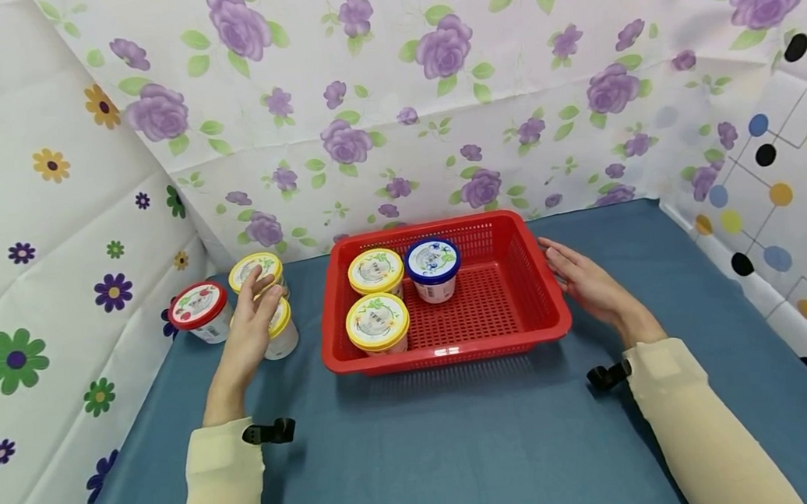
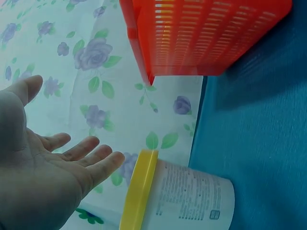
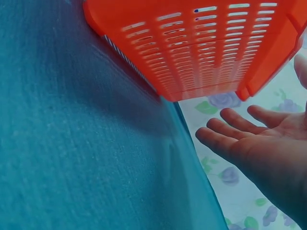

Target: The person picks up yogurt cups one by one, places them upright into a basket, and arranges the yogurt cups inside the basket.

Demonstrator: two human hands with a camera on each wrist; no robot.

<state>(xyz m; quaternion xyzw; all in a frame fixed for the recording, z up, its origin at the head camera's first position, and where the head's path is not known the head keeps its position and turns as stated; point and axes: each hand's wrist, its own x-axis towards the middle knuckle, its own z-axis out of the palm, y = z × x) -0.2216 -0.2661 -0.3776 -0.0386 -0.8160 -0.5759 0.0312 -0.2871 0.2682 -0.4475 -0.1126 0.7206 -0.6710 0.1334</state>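
My left hand (image 1: 248,333) hovers by a yellow-lidded tub (image 1: 282,332) on the left side of the table, fingers extended and thumb apart; the left wrist view shows nothing held. Behind it stands another yellow-lidded tub (image 1: 257,271), and a red-lidded tub (image 1: 200,311) is to its left. In the middle is a red plastic basket (image 1: 453,352). Inside it are two yellow-lidded tubs, a rear one (image 1: 375,271) and a front one (image 1: 377,322), and a blue-lidded tub (image 1: 433,269). Beside the basket's right wall, my right hand (image 1: 592,289) has its fingers loosely extended and holds nothing.
A blue-green cloth (image 1: 460,451) covers the table. Purple-flowered sheeting (image 1: 394,112) hangs along the back edge, with patterned sheets (image 1: 60,268) at the left and dotted ones (image 1: 779,202) at the right. Black straps with small devices sit on both wrists.
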